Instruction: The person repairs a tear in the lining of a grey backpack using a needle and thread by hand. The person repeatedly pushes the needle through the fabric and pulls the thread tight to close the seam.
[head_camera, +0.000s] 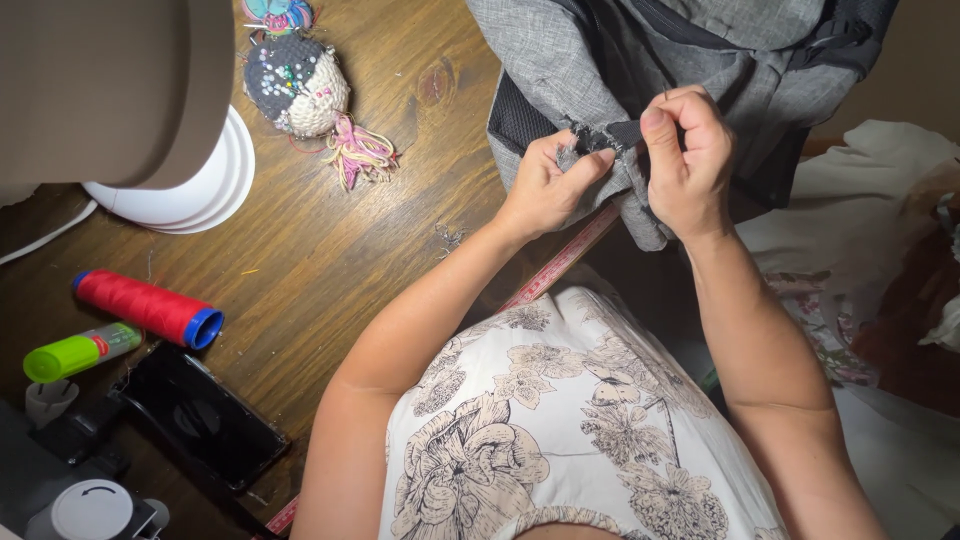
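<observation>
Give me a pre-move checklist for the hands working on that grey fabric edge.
1. Left hand pinching the frayed edge of the grey garment: ok.
2. Right hand has a grip on the same edge: ok.
3. Needle or tool in the fingers: cannot tell.
4. Pincushion on the table, apart from both hands: ok.
5. Red thread spool lying on its side, not upright: not ok.

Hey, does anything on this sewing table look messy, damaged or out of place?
Slightly. The grey fabric edge pinched between the left hand and right hand looks frayed, and loose thread snippets lie on the wooden table. The red thread spool lies on its side.
</observation>
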